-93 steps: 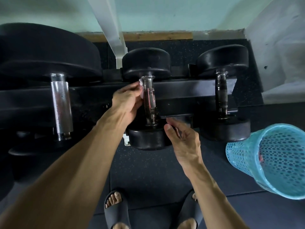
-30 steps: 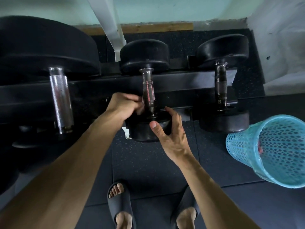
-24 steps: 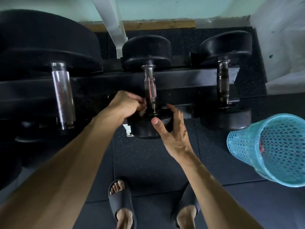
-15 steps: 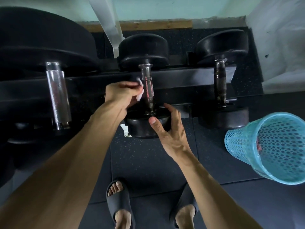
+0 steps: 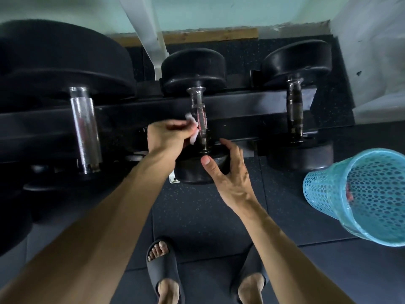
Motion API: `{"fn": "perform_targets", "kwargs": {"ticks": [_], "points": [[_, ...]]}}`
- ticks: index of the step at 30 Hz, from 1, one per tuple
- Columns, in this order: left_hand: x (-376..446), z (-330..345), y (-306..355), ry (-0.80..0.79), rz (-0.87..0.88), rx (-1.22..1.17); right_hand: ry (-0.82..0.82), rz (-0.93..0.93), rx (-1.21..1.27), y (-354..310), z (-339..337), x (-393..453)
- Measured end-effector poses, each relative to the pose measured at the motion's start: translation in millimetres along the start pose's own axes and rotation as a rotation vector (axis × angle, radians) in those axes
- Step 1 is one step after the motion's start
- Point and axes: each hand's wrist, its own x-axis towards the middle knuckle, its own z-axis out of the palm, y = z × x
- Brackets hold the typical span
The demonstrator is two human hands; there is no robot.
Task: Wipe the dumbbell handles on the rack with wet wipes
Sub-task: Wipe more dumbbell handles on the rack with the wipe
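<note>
Three black dumbbells lie across a dark rack [image 5: 241, 106]. The middle dumbbell has a shiny metal handle [image 5: 198, 106] and a near head [image 5: 192, 172]. My left hand [image 5: 166, 139] pinches a white wet wipe [image 5: 192, 130] against the left side of that handle, low down. My right hand [image 5: 230, 172] cups the near head of the same dumbbell, thumb on its front and fingers over its top right edge. The left dumbbell's chrome handle [image 5: 85, 128] and the right dumbbell's dark handle [image 5: 295, 113] are untouched.
A blue mesh basket [image 5: 361, 194] with a plastic liner leans at the right on the dark rubber floor. A white slanted post [image 5: 144, 34] rises behind the rack. My feet in dark slides [image 5: 163, 266] stand just below the middle dumbbell. A pale wall block fills the upper right.
My left hand slid the wipe from the handle's top down to its base, then back up a little. My right hand moved up onto the near dumbbell head and stays there.
</note>
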Motion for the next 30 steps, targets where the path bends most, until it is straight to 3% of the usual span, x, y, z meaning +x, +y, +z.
{"fn": "perform_targets", "kwargs": {"ticks": [6,13,19,24,30], "points": [[38,22,25,0.148,0.087,-0.214,0.000,-0.004,0.011,5,1,2],[-1,7,-16,0.035,0.086,0.018,-0.001,-0.018,0.000,3,0,1],[49,20,17,0.175,0.108,-0.139,-0.011,-0.013,0.023,5,0,2],[13,13,-4,0.120,0.114,0.052,0.012,-0.034,0.022,4,0,1],[39,26,24,0.243,0.198,-0.004,-0.021,-0.025,0.021,6,-1,3]]}}
